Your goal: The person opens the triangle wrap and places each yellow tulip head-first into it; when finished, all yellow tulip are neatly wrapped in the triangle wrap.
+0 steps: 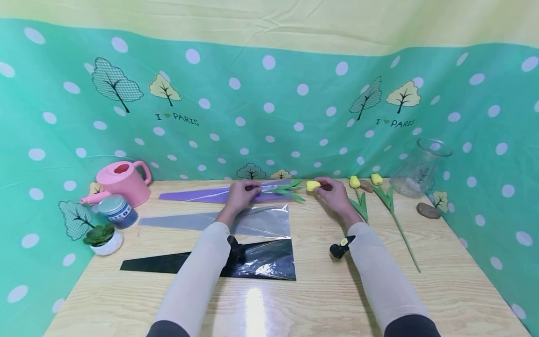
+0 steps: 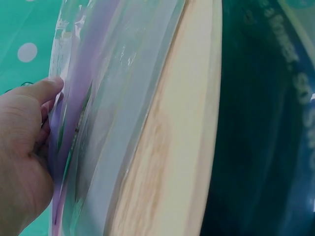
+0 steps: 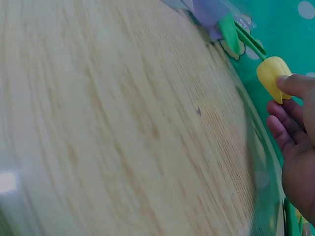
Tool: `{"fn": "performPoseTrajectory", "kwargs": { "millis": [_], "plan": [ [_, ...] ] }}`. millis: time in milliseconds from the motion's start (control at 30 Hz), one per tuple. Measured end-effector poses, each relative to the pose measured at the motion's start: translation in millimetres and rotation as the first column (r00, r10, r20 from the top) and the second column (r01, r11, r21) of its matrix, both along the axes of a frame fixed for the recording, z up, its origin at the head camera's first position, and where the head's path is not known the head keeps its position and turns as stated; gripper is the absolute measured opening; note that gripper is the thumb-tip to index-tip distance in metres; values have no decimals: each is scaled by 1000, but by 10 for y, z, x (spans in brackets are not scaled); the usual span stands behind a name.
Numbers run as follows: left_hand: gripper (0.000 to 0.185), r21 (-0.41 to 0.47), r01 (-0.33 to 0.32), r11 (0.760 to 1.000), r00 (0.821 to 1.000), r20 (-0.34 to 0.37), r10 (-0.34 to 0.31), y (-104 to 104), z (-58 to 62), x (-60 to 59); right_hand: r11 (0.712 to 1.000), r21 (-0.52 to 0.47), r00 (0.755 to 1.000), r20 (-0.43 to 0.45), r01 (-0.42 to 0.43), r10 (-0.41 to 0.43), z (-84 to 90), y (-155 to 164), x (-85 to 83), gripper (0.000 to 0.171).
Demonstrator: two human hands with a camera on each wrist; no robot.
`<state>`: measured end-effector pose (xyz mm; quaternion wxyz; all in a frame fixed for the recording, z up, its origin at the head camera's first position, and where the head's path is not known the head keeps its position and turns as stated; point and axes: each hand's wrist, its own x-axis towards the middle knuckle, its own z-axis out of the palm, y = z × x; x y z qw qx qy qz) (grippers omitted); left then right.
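Holding a yellow tulip (image 1: 313, 186) by its bloom, the right hand (image 1: 334, 193) is pinching the flower head between thumb and fingertips, as the right wrist view is showing. The left hand (image 1: 240, 194) is gripping the clear and purple wrapping sleeve (image 1: 219, 195) at its wide mouth, with the fingers curled on the film.

The tulip is lying at the far edge of the wooden table (image 1: 320, 299), close to the green dotted backdrop. Its long axis is running left to right, almost parallel to that edge. The bloom is pointing to the right, and the stem is pointing to the left, into the sleeve.

I am judging that the work is partly done: the stem seems to be already inside the sleeve, while the green leaves (image 1: 290, 189) and the bloom are remaining outside the mouth. How deep the stem is going, I cannot tell.

Two more yellow tulips (image 1: 370, 196) are lying unwrapped to the right, near a glass vase (image 1: 418, 168). A clear sleeve (image 1: 236, 221) and a black sleeve (image 1: 227, 263) are lying flat and unused nearer to the person.
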<state>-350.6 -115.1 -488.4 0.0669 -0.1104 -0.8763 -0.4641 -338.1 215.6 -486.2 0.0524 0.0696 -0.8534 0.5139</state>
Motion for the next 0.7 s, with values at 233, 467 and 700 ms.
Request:
{"fn": "performPoseTrajectory", "kwargs": {
  "millis": [233, 467, 700],
  "plan": [
    [17, 12, -1, 1000, 1000, -1, 1, 10, 12, 11, 997, -75, 999, 34, -2, 5, 23, -110, 31, 36],
    [18, 16, -5, 1000, 1000, 8, 4, 17, 24, 16, 996, -92, 999, 37, -21, 25, 52, -259, 43, 35],
    [18, 26, -6, 1000, 1000, 22, 5, 8, 39, 27, 991, -123, 996, 62, -48, 56, 20, -375, 19, 35]
  ]
}}
